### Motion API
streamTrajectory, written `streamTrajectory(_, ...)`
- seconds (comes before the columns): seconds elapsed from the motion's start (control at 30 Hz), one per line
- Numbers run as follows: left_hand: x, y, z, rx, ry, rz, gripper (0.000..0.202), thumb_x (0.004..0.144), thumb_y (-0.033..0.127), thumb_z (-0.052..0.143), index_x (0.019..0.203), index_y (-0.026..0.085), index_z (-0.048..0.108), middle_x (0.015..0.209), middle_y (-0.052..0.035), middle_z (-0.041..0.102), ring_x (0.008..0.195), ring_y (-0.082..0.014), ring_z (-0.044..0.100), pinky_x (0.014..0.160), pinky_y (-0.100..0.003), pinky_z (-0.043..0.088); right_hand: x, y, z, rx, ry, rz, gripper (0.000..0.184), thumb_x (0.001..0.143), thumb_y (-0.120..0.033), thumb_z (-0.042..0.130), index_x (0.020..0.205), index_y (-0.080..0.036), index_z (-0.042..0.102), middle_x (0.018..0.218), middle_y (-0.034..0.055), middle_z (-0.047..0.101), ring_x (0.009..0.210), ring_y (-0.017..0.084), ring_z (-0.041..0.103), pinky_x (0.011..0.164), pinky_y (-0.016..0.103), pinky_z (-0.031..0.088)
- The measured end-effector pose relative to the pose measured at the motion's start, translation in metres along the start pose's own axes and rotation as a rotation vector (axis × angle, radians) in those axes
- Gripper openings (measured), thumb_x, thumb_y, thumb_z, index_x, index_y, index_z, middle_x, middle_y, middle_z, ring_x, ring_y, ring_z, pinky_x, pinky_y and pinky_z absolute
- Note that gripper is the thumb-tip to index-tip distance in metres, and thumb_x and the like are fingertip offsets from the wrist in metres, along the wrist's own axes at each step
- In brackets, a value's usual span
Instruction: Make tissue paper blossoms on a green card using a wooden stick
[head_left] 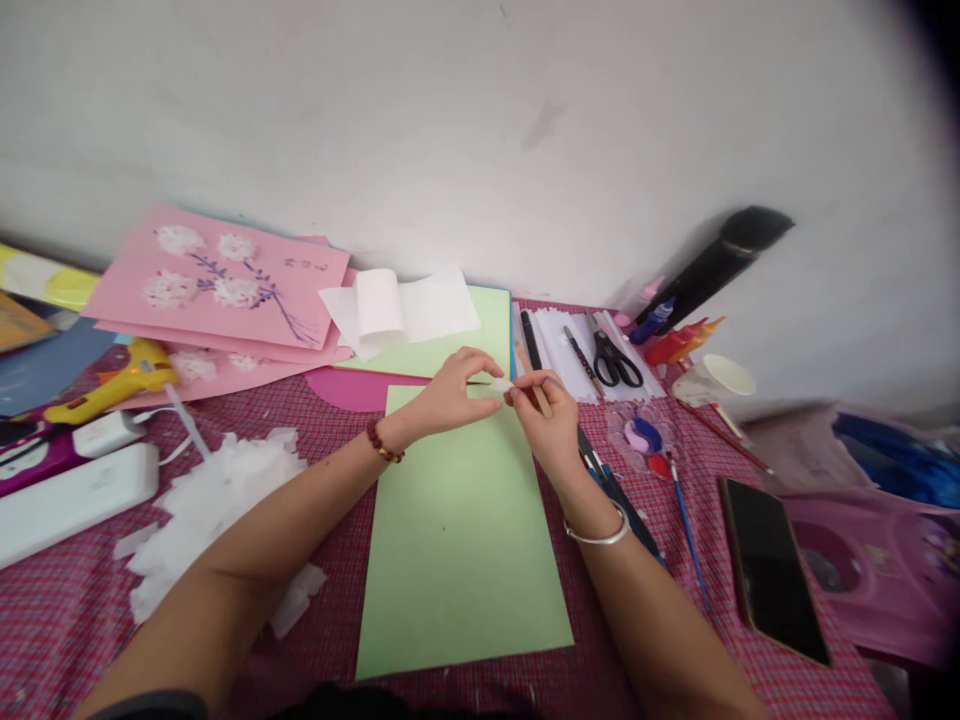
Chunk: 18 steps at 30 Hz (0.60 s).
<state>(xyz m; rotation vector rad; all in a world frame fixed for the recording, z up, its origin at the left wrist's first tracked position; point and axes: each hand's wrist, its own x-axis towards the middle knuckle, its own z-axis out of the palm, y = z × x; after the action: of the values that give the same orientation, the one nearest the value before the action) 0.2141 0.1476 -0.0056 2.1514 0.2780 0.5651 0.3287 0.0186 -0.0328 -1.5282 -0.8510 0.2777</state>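
Observation:
A small twisted piece of white tissue paper is between my two hands, above the top part of a light green sheet. My right hand pinches one end of it with thumb and index finger. A flat wooden stick also runs through the right-hand fingers. My left hand is curved around the paper's other end, its thumb and index finger apart; whether they touch the paper is hard to make out.
Left are cut tissue pieces, a yellow glue gun, a white power strip and pink flower cards. A tissue strip lies behind. Right are black scissors, a paint palette, a paper cup and a phone.

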Motion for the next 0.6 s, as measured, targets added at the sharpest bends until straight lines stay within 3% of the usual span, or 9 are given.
streamTrajectory(0.1,0.002,-0.007,0.006,0.182,0.134,0.097,0.004,0.077,0.015,0.062,0.079,0.018,0.064,0.102,-0.0067,0.057,0.102,-0.0195,0.054,0.095,-0.038,0.043,0.0,0.004,-0.001,-0.085,-0.033,-0.054,0.002,0.079,-0.022,0.059,0.08,-0.022,0.059,0.082,-0.0004,0.06,0.074,0.015,0.063,0.072,0.031,0.053)
streamTrajectory(0.2,0.002,-0.025,0.007,0.353,0.194,0.14,0.008,0.078,0.013,0.061,0.074,0.018,0.066,0.09,-0.0053,0.059,0.091,-0.0188,0.054,0.089,-0.037,0.042,0.001,0.008,-0.003,-0.104,-0.041,-0.081,0.013,0.084,-0.02,0.052,0.091,-0.022,0.062,0.093,0.0024,0.063,0.074,0.015,0.065,0.071,0.032,0.055)
streamTrajectory(0.4,-0.003,-0.061,0.008,0.413,0.003,-0.004,0.014,0.076,0.011,0.059,0.065,0.017,0.067,0.07,-0.0026,0.062,0.073,-0.0163,0.054,0.072,-0.03,0.043,0.003,0.011,-0.005,-0.019,-0.008,-0.011,0.015,0.089,-0.025,0.05,0.095,-0.022,0.064,0.098,0.0037,0.067,0.069,0.012,0.065,0.067,0.03,0.055)
streamTrajectory(0.53,-0.004,-0.063,0.009,0.368,-0.072,-0.056,0.015,0.075,0.01,0.057,0.067,0.016,0.069,0.07,-0.0024,0.064,0.07,-0.0145,0.056,0.069,-0.027,0.043,0.002,0.008,-0.007,0.144,-0.013,0.07,0.019,0.09,-0.033,0.053,0.1,-0.021,0.064,0.088,0.0025,0.069,0.063,0.012,0.065,0.062,0.029,0.055)
streamTrajectory(0.6,-0.003,-0.061,0.007,0.359,-0.095,-0.049,0.016,0.076,0.011,0.057,0.07,0.017,0.071,0.071,-0.003,0.065,0.072,-0.0148,0.057,0.069,-0.027,0.043,0.003,0.007,-0.008,0.155,-0.022,0.1,0.02,0.091,-0.035,0.053,0.093,-0.02,0.066,0.085,0.0023,0.069,0.057,0.01,0.061,0.058,0.027,0.052)
